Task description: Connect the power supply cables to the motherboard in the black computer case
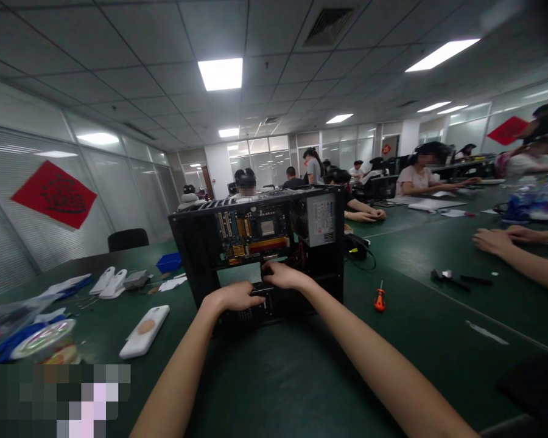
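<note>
A black computer case [189, 261] stands on the green table in front of me, its side open. Inside show the motherboard [237, 228] and, at the upper right, a power supply [320, 219] with a white label. My left hand [232, 296] is closed over the lower frame of the case, thumb on the near side and fingers hidden behind the edge. Just right of it, my right hand [284, 275] reaches into the opening below the motherboard. Its fingers are bent around a dark part whose kind I cannot make out.
An orange screwdriver [380, 299] lies right of the case. A white phone [145, 331], a blue tray [168, 262] and a clear plastic container [45, 344] are on the left. At the right, another person's hands [495, 241] rest on the table; more people sit behind.
</note>
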`<state>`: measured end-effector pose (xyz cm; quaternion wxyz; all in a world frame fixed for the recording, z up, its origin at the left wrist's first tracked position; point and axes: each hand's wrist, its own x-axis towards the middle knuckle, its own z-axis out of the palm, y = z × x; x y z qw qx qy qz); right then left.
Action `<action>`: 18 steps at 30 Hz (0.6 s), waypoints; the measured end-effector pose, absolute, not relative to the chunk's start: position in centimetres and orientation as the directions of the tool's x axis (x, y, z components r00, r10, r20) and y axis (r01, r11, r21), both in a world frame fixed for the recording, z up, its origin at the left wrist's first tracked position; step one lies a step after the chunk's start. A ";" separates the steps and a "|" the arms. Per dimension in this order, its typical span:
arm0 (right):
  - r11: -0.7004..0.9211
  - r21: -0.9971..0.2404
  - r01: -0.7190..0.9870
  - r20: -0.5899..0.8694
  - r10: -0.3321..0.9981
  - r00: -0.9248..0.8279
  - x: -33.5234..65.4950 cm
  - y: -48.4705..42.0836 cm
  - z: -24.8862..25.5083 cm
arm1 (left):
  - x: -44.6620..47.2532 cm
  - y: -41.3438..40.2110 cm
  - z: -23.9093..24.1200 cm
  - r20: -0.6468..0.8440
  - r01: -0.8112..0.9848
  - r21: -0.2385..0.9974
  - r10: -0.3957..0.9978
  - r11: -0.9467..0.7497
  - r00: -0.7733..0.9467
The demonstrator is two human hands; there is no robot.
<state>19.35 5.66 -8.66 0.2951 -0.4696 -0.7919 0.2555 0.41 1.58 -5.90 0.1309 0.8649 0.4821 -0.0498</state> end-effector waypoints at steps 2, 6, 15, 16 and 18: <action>0.410 -0.726 0.552 0.270 0.908 -0.319 19.9 5.5 -8.8 | 0.4 1.8 -5.8 -0.223 0.849 0.172 0.819 -0.500 0.528; 0.383 -0.825 0.415 0.301 0.920 -0.251 20.9 5.3 -8.2 | 0.0 2.0 -5.1 -0.224 0.806 0.232 0.776 -0.544 0.589; 0.277 -0.929 -0.247 0.316 0.939 -0.137 20.7 3.7 -4.4 | 0.4 2.2 -2.9 0.261 0.421 0.764 0.830 -0.489 0.492; 0.251 -0.925 -0.286 0.300 0.943 -0.143 20.4 3.3 -4.0 | 0.7 2.2 -2.8 0.332 0.377 0.775 0.834 -0.508 0.441; 0.212 -0.912 -0.352 0.282 0.946 -0.161 19.9 2.5 -3.4 | 1.1 2.3 -2.6 0.412 0.279 0.806 0.833 -0.523 0.370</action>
